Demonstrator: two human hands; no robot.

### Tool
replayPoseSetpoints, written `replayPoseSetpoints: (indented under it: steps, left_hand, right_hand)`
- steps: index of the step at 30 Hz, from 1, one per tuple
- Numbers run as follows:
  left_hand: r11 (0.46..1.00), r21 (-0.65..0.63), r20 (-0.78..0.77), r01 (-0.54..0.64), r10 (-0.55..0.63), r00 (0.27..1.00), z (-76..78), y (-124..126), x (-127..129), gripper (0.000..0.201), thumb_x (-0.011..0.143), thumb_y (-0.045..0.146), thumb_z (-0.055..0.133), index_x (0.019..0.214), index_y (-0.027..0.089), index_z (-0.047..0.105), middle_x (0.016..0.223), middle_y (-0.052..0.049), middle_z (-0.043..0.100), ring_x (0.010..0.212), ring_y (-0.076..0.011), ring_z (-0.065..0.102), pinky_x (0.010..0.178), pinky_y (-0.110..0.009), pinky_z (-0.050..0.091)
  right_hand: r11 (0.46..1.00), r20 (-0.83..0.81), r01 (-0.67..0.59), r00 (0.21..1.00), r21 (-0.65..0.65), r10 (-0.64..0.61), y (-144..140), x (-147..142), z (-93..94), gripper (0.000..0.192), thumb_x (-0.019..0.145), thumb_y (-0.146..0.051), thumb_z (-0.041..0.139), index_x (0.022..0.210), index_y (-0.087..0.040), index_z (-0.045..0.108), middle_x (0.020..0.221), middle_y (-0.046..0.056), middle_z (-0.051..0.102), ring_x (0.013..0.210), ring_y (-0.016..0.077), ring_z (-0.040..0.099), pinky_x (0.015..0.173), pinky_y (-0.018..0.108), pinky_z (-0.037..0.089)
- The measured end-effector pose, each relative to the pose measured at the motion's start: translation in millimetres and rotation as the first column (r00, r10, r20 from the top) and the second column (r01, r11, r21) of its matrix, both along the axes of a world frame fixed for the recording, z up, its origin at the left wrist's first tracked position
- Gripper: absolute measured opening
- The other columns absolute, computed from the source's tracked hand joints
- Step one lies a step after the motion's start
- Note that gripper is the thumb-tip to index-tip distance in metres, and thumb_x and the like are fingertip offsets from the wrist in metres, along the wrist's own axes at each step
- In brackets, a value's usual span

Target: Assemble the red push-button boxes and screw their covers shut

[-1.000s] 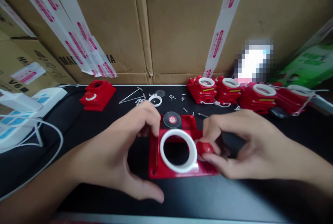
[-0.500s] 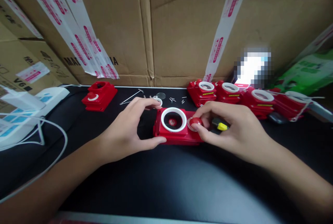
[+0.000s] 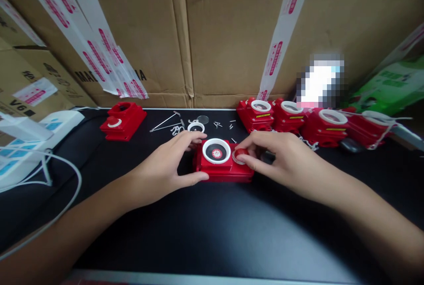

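While both hands bracket it, the red housing (image 3: 222, 166) sits flat on the black tabletop (image 3: 212, 232), centre of view, white ring (image 3: 216, 151) facing up with a red-and-white disc visible inside it.

Left hand (image 3: 167, 168): wrapped around the housing's left end, thumb along the near edge, fingers over the far-left corner. Gripping it, not loose.

Right hand (image 3: 281, 161): thumb and forefinger pinched on the small red knob (image 3: 241, 153), which sits on the housing top just right of the white ring. Other fingers curled behind the housing's right end, touching a dark object there; can't tell what it is.

Outward from the housing:
- Just behind it: a loose white ring (image 3: 196, 127), a clear disc, scattered screws (image 3: 221, 124) and thin wire pins (image 3: 164, 122).
- Behind and left: single red unit (image 3: 123, 120) with its own knob, well apart.
- Behind and right: row of four red units (image 3: 314, 124) with white rings, touching side by side, thin white cord draped among them.
- Far left: white power strips (image 3: 36, 139) plus a white cable looping over the table.
- Further back: cardboard boxes (image 3: 212, 33) with red-and-white tape form the back wall; green packaging far right, pixelated patch beside it.
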State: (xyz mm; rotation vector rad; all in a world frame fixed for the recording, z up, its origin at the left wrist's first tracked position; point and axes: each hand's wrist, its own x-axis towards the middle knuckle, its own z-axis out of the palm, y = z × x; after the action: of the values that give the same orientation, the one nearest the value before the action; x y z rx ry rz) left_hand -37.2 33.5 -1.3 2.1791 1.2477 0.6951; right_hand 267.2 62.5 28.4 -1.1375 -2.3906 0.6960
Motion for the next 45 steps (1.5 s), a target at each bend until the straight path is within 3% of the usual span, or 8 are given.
replayPoseSetpoints:
  steps: [11, 15, 21, 24, 30, 35, 41, 45]
  left_hand:
    - [0.999, 0.044, -0.024, -0.01, 0.011, 1.0, -2.0, 0.3, -1.3, 0.071, 0.093, 0.046, 0.088, 0.152, 0.033, 0.052, 0.151, -0.01, 0.066, 0.136, -0.033, 0.072, 0.119, -0.054, 0.062]
    - [0.999, 0.036, -0.033, -0.012, 0.013, 0.999, -2.9, 0.8, -2.3, 0.076, 0.09, 0.047, 0.09, 0.154, 0.033, 0.05, 0.152, -0.009, 0.067, 0.137, -0.0326, 0.072, 0.12, -0.053, 0.061]
    - [0.998, 0.062, -0.051, -0.027, 0.031, 0.998, -4.5, 1.4, -3.3, 0.078, 0.09, 0.048, 0.09, 0.155, 0.032, 0.05, 0.152, -0.009, 0.07, 0.133, -0.0324, 0.074, 0.116, -0.053, 0.064]
    - [0.996, 0.086, -0.05, -0.03, 0.034, 0.998, -5.4, 0.6, -3.3, 0.077, 0.09, 0.049, 0.09, 0.154, 0.032, 0.051, 0.149, -0.01, 0.071, 0.13, -0.0328, 0.076, 0.113, -0.053, 0.065]
    - [0.996, 0.081, -0.061, -0.034, 0.039, 0.997, -6.6, 0.1, -5.1, 0.08, 0.089, 0.052, 0.091, 0.155, 0.033, 0.051, 0.151, -0.009, 0.071, 0.131, -0.0342, 0.075, 0.113, -0.054, 0.064]
    - [0.999, 0.016, -0.081, -0.05, 0.051, 0.995, -8.6, 2.6, -4.9, 0.105, 0.078, 0.055, 0.099, 0.164, 0.031, 0.043, 0.157, -0.012, 0.067, 0.138, -0.0373, 0.071, 0.122, -0.058, 0.058]
    - [0.998, -0.004, -0.108, -0.067, 0.066, 0.992, -14.7, 5.9, -6.3, 0.117, 0.074, 0.055, 0.098, 0.17, 0.03, 0.037, 0.158, -0.014, 0.066, 0.145, -0.0414, 0.066, 0.128, -0.063, 0.051]
    - [0.997, -0.024, -0.147, -0.077, 0.073, 0.987, -15.1, 6.5, -6.9, 0.118, 0.073, 0.057, 0.097, 0.17, 0.027, 0.036, 0.16, -0.017, 0.065, 0.147, -0.0427, 0.065, 0.128, -0.065, 0.05]
  right_hand:
    - [0.994, 0.036, -0.097, 0.995, 0.045, 0.096, 0.8, 6.5, 2.7, 0.021, 0.106, -0.035, 0.069, 0.118, -0.02, 0.077, 0.097, 0.006, 0.079, 0.08, 0.0191, 0.071, 0.072, 0.031, 0.055]
    - [0.996, 0.034, -0.067, 0.997, 0.053, 0.065, 2.3, 15.5, 4.4, 0.028, 0.107, -0.042, 0.07, 0.124, -0.021, 0.076, 0.103, 0.006, 0.078, 0.083, 0.0198, 0.072, 0.073, 0.032, 0.057]
    - [0.993, 0.091, -0.081, 0.993, 0.089, 0.072, -0.5, 22.3, 3.6, 0.068, 0.097, -0.057, 0.082, 0.151, -0.02, 0.064, 0.152, 0.015, 0.066, 0.133, 0.0321, 0.069, 0.111, 0.048, 0.06]
    - [0.992, 0.11, -0.118, 0.987, 0.041, 0.113, -1.5, 19.3, 0.4, 0.077, 0.093, -0.048, 0.088, 0.158, -0.019, 0.058, 0.157, 0.015, 0.065, 0.141, 0.0338, 0.066, 0.122, 0.052, 0.055]
    - [0.992, 0.144, -0.121, 0.983, 0.017, 0.118, -1.7, 16.1, -1.7, 0.074, 0.094, -0.041, 0.087, 0.158, -0.018, 0.058, 0.154, 0.015, 0.069, 0.139, 0.0335, 0.069, 0.12, 0.051, 0.057]
    - [0.994, 0.206, -0.105, 0.974, 0.034, 0.096, 0.4, 24.7, -2.3, 0.092, 0.087, -0.042, 0.091, 0.167, -0.016, 0.052, 0.163, 0.016, 0.063, 0.144, 0.0358, 0.067, 0.124, 0.05, 0.055]
    - [1.0, 0.261, -0.022, 0.965, -0.012, 0.024, 0.9, 26.5, -0.4, 0.093, 0.084, -0.033, 0.09, 0.167, -0.014, 0.055, 0.133, 0.014, 0.079, 0.109, 0.0297, 0.079, 0.1, 0.043, 0.066]
    - [0.999, 0.227, -0.04, 0.973, 0.0, 0.039, 7.1, 33.2, 1.9, 0.074, 0.088, -0.026, 0.082, 0.159, -0.016, 0.063, 0.12, 0.01, 0.082, 0.09, 0.0224, 0.078, 0.082, 0.035, 0.065]
